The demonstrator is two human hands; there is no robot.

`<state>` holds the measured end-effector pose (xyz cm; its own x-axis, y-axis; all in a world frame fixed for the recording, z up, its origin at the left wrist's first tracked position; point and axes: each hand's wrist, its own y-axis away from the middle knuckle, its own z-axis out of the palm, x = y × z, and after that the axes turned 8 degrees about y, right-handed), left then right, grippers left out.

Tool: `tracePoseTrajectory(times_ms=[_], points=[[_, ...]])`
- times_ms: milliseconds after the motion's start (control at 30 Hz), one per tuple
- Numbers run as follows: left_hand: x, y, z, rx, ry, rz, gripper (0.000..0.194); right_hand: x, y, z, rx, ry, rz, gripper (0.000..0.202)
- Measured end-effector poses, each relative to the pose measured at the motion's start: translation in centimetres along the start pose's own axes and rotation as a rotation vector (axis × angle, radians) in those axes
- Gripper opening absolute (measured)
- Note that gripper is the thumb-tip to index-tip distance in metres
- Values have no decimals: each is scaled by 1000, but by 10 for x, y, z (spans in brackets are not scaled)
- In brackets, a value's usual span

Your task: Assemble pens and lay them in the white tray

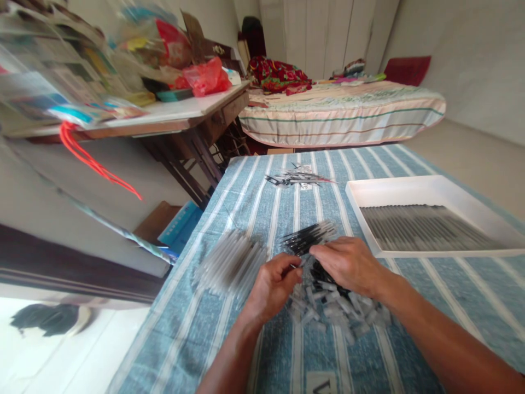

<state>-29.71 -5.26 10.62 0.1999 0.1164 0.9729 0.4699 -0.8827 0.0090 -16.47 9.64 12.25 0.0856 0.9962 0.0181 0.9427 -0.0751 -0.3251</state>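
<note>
Above the striped cloth, my left hand is closed in a pinch, thumb and forefinger meeting on something too small and blurred to name. Close to its right, my right hand is pinched too, with its fingertips turned away from me. Just beyond the fingers lies a bundle of thin black pen refills. Translucent pen barrels lie side by side to the left of my left hand. Under and in front of my right hand spreads a heap of small clear caps, with small black pieces partly hidden among them.
To the right, a white box holds a row of greyish pens. A loose pile of dark thin parts lies at the table's far end. A cluttered side table stands left, and a bed beyond.
</note>
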Motion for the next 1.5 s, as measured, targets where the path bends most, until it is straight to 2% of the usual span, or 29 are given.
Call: tracePoseTrajectory(times_ms=[67,133,267,367,500,733,1000,1133,1300,1500], points=[[0,0,1,27,146,-17,13,0,1,-3,57,-95,17,24],[1,0,1,87,305,-25,15,4,2,-7,45,-185,71,25],[6,0,-1,186,576,3,16,12,-1,-11,-201,-284,160,22],[9,-1,-2,204,660,11,16,13,-4,-5,-399,-240,163,15],[9,-1,-2,199,675,5,16,7,-8,3,-524,-140,127,13],[7,1,1,156,683,-15,27,4,-7,9,-541,-94,143,13],[6,2,1,114,642,-53,22,17,-5,13,-475,-239,185,18],[5,2,2,93,622,-82,23,21,-3,13,-497,-259,230,15],[6,3,2,74,609,-102,23,15,-5,16,-537,-184,193,12],[8,4,4,77,599,-133,23,18,-4,19,-533,-230,202,15]])
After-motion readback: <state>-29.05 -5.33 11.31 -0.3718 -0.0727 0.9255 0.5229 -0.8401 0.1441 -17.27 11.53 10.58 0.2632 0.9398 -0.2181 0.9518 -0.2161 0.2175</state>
